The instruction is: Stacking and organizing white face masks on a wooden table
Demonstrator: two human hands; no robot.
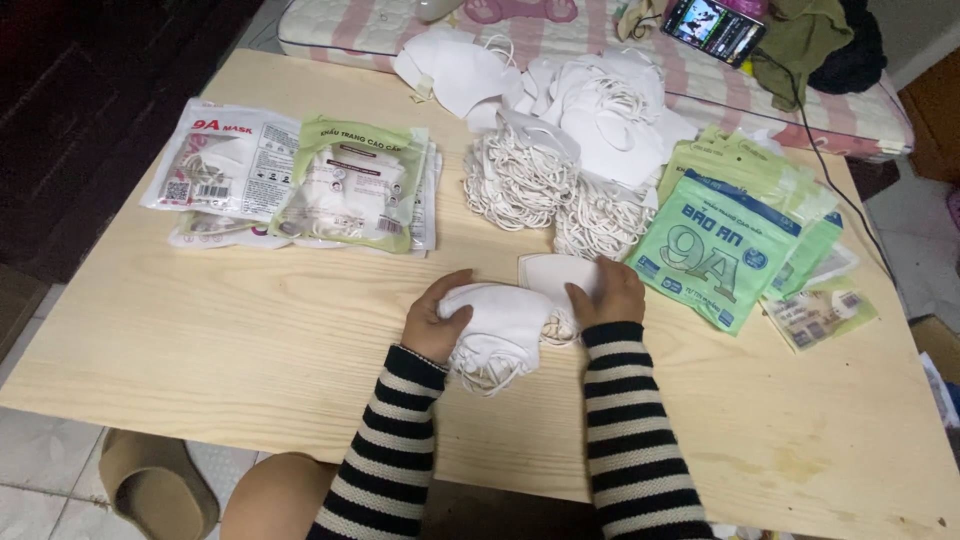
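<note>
At the lower middle of the frame, both hands are closed around a small stack of white face masks (500, 335) on the pale wooden table (200, 340). The left hand (437, 318) cups the stack's left end, fingers curled over its top. The right hand (608, 293) presses on the stack's right end, fingers bent and laid over a flat mask that sticks out toward the upper edge. The stack lies between the two hands, touching both, with ear loops spilling out beneath toward the striped sleeves (625, 420).

Above the hands, at centre top, sits a loose heap of white masks (570, 130) with tangled loops. To the right lies a fan of empty green pouches (715, 250). At upper left lie filled mask packets (300, 180).
</note>
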